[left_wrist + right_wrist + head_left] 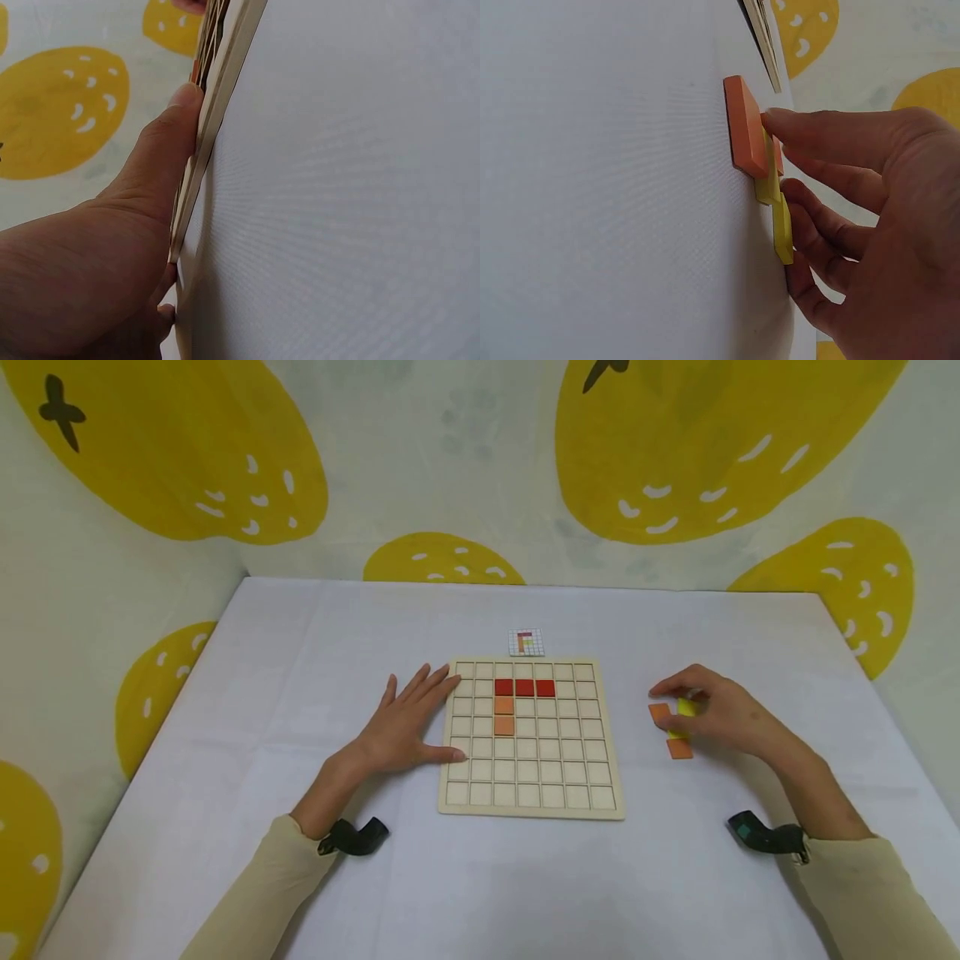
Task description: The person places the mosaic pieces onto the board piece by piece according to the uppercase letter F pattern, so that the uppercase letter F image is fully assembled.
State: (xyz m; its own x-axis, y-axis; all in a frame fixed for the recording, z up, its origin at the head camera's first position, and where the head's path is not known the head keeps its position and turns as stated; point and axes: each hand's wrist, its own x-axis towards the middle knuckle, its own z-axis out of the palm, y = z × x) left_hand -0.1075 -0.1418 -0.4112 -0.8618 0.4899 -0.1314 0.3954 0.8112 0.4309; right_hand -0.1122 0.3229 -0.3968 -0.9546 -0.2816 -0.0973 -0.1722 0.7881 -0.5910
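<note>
A square wooden grid board bears red tiles in a short row and orange tiles below its left end. My left hand rests along the board's left edge, fingers spread, with the thumb over the rim in the left wrist view. To the right of the board, my right hand bends over a small group of loose tiles. Its thumb and forefinger pinch an orange tile. Close by lie yellow tiles and another orange tile; the hand partly hides the yellow ones.
Just behind the board lies a small patterned card with a coloured grid. A white cloth covers the table. Patterned fabric walls rise behind and at the sides.
</note>
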